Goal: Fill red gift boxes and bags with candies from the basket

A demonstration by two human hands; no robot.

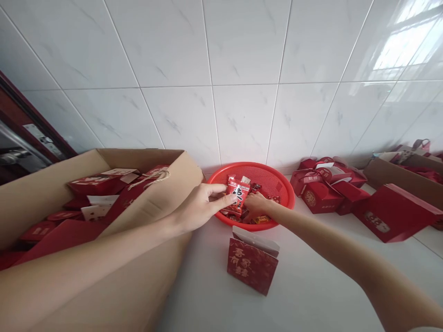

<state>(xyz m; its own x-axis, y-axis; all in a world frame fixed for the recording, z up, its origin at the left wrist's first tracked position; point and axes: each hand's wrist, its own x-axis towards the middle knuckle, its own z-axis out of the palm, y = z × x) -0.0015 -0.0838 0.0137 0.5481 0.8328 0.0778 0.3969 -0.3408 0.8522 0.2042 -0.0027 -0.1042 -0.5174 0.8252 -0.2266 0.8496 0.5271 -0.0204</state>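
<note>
A red snack packet (pixel 238 191) with black and white lettering is pinched between the thumb and fingers of my left hand (pixel 200 205), over a red plastic basket (pixel 290 196). My right hand (pixel 255 205) reaches down into the basket among several small wrapped sweets (pixel 261 219). Its fingers are curled, and whatever they hold is hidden. In front of the basket stands a small dark red gift box (pixel 252 267) with gold characters, its pale top flap raised.
At the left is a large cardboard box (pixel 180 184) containing several red gift boxes (pixel 100 183). Several red boxes (pixel 321 196) are piled at the right, beside a larger red box (pixel 394 214) and another cardboard box (pixel 384 173). A tiled wall (pixel 242 110) rises behind the white surface (pixel 304 286).
</note>
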